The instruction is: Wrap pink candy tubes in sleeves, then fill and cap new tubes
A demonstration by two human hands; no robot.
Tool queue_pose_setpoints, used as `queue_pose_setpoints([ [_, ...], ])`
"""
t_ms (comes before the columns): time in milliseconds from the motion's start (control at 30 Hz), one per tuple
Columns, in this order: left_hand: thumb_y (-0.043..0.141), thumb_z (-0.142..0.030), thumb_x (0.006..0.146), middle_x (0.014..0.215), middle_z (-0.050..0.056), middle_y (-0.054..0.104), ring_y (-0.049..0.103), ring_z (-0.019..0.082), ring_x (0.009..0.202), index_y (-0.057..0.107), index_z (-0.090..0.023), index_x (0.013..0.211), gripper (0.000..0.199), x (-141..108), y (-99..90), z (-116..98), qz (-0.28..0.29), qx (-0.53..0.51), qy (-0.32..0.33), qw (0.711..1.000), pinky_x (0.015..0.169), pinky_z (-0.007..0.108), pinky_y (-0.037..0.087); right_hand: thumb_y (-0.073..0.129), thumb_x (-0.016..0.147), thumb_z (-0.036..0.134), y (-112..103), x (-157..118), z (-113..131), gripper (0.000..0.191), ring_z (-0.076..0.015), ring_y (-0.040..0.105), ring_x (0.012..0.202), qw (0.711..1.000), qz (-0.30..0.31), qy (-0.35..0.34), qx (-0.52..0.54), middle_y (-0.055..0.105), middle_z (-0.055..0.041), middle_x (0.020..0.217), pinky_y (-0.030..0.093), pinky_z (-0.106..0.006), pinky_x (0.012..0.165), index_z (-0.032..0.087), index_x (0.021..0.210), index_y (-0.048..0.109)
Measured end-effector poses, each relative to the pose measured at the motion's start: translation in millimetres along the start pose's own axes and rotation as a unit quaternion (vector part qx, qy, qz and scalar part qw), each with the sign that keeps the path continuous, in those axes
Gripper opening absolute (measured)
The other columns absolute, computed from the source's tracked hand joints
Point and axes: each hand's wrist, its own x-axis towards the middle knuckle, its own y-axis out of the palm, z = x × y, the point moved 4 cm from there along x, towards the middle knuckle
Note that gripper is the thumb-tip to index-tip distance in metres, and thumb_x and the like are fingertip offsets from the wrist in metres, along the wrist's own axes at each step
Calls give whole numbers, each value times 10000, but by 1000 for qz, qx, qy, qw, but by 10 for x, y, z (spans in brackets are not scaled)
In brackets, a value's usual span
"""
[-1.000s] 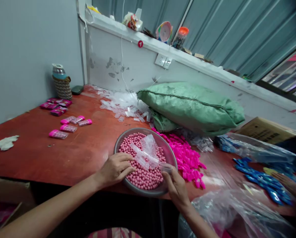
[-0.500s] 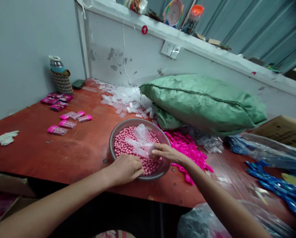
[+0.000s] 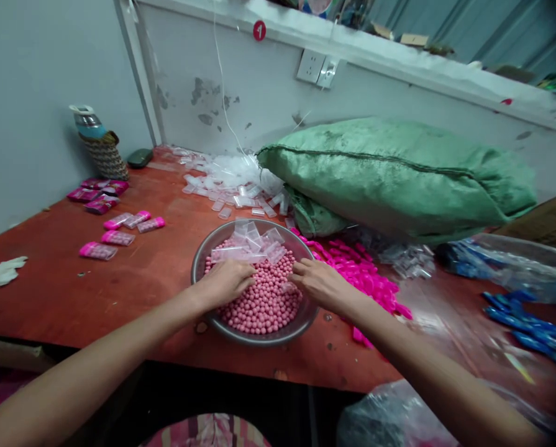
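Pale grey wall (image 3: 179, 56), smooth but for flaked patches, behind a red-painted, scuffed tabletop (image 3: 161, 292). Bulging green woven sack (image 3: 394, 177), dark seam along its length, lying behind and to the right of the basin. Round grey basin (image 3: 264, 339), metallic-looking, smooth-rimmed, near the table's front edge. Heap of glossy magenta plastic pieces (image 3: 371, 282), just right of the basin. Heap of clear, flat plastic cases (image 3: 233, 183), behind the basin.

Left hand (image 3: 228, 280), over the basin's left side: fingers curled and pressed together; cannot tell whether they pinch anything. Right hand (image 3: 317, 279), over the basin's right side: fingers bent and close together, a small clear piece (image 3: 287, 287) at their tips; cannot tell whether it is gripped.

Blue-and-silver flask (image 3: 90, 124) in a coarse woven holder (image 3: 105, 158), leaning, well left of the basin. Magenta-capped clear cases (image 3: 98, 251), pink contents visible, left of the basin. Loose clear rectangular cases (image 3: 247, 242), inside the basin at the back, upon small round matte pink beads (image 3: 263, 301).
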Motion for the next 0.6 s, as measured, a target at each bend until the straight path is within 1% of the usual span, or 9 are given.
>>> queue_pose_setpoints([
  [67,457,-234,822,906,54,692,618,189,840,665,-192,918,233,-63,-41,-7,-19,-25,-9,999,780,307,446,469,813,110,92,73,110,173,-221,522,807,999,37,2,-33,601,-125,806,395,-304,680,128,760,633],
  [167,434,-235,833,964,43,689,617,184,894,663,-201,957,263,-122,-119,13,-88,-53,-49,993,827,307,441,483,766,54,285,306,284,169,-207,549,791,992,71,-20,100,626,-116,797,401,-284,680,121,721,631],
  [267,444,-232,820,1026,49,673,602,185,959,657,-184,991,277,-193,-198,67,-136,-82,-89,983,871,306,430,514,730,47,389,457,348,137,-171,570,737,973,70,-17,218,637,-61,767,414,-254,670,137,730,617],
  [333,456,-242,810,1050,52,664,598,184,974,650,-175,1011,288,-248,-231,107,-139,-115,-111,977,884,311,428,515,769,122,379,455,321,86,-159,576,697,963,48,11,265,633,-35,751,429,-243,621,144,775,598],
  [367,472,-255,800,1054,55,662,599,186,971,647,-169,1019,293,-271,-234,125,-131,-140,-121,974,882,313,431,514,788,173,355,431,301,77,-156,578,679,946,31,32,322,627,-25,739,439,-245,601,147,787,586],
  [400,501,-270,783,1058,61,660,603,189,961,641,-160,1031,305,-287,-225,138,-116,-172,-129,970,873,314,439,521,794,226,326,399,289,92,-153,580,662,914,13,55,401,620,-14,725,451,-251,589,151,788,574],
  [433,538,-285,758,1068,68,655,606,194,953,630,-151,1051,335,-294,-200,143,-93,-211,-133,964,862,314,448,538,786,271,298,365,289,117,-148,582,650,867,-4,76,492,611,-3,710,465,-261,593,157,778,562],
  [533,627,-302,686,1068,74,651,610,204,927,613,-138,1067,415,-261,-90,113,-27,-321,-120,939,830,317,463,634,710,341,229,300,388,201,-136,592,652,695,-36,118,708,596,21,704,500,-310,661,173,758,536],
  [600,611,-295,700,980,57,672,614,196,875,641,-140,980,322,-215,-22,75,-10,-375,-107,921,802,318,467,679,666,341,196,291,475,243,-131,598,660,635,-58,133,759,592,28,715,508,-324,685,181,759,522],
])
